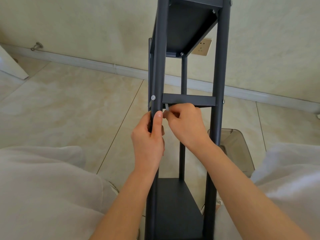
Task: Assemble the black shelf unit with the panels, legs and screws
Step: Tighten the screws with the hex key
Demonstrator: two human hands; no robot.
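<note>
a: where's the black shelf unit [219, 75] right now?

b: standing upright on the tiled floor [69, 101], between the person's knees in light trousers [43, 187], close to a pale wall.

a: and the hands?

b: the left hand [149, 139] grips the front left leg [158, 66], fingers curled round the tube and thumb lying up along its front, just below the middle panel [188, 99].

a: the right one?

b: the right hand [187, 125] is tucked right under the front edge of that middle panel, at its left end beside the same leg. its fingers are clenched in a pinch on a thin silvery tool [166, 107] that points up toward the underside of the panel. the tip is hidden, so i can't tell what it meets.

a: any screws in sight?

b: a silver screw [153, 97] sits in the front left leg, level with the middle panel. another screw head [223, 101] shows on the right leg at about the same height, and one more [181, 53] at a far corner of the upper panel [187, 26].

a: how many panels are on?

b: three show: upper, middle and the bottom panel [173, 205] down between the forearms.

a: anything else around?

b: a wall socket [201, 46] shows behind the frame, a smoky clear plastic seat [239, 148] stands to the right of it, and a small metal door stop [37, 46] sits low on the wall at far left.
</note>
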